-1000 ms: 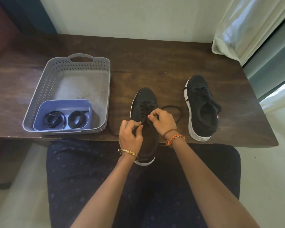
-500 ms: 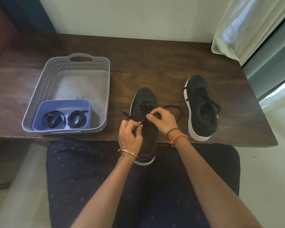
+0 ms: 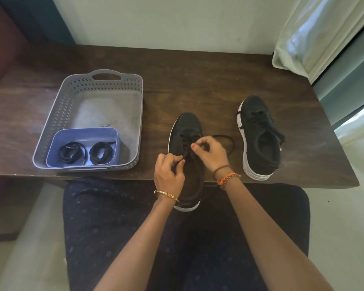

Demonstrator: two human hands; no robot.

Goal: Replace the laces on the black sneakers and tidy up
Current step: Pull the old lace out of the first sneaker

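Note:
A black sneaker [image 3: 186, 127] with a white sole lies toe-away at the table's front edge, its heel hanging over my lap. My left hand [image 3: 169, 175] pinches the left side of the shoe's opening or a lace there. My right hand [image 3: 210, 152] pinches the black lace [image 3: 227, 138] over the eyelets; a loop of that lace trails right on the table. A second black sneaker [image 3: 260, 137], laced, lies to the right. Two coiled black laces [image 3: 88, 153] sit in a small blue tub [image 3: 82, 134].
The blue tub stands in the near end of a grey perforated basket [image 3: 88, 89] on the left of the dark wooden table [image 3: 198, 80]. A white curtain [image 3: 315, 32] hangs at the back right. My lap in dark cloth fills the foreground.
Both hands have stayed on the middle sneaker. My right hand has shifted a little to the right along the laces; the short lace end seen left of the shoe half a second ago is gone.

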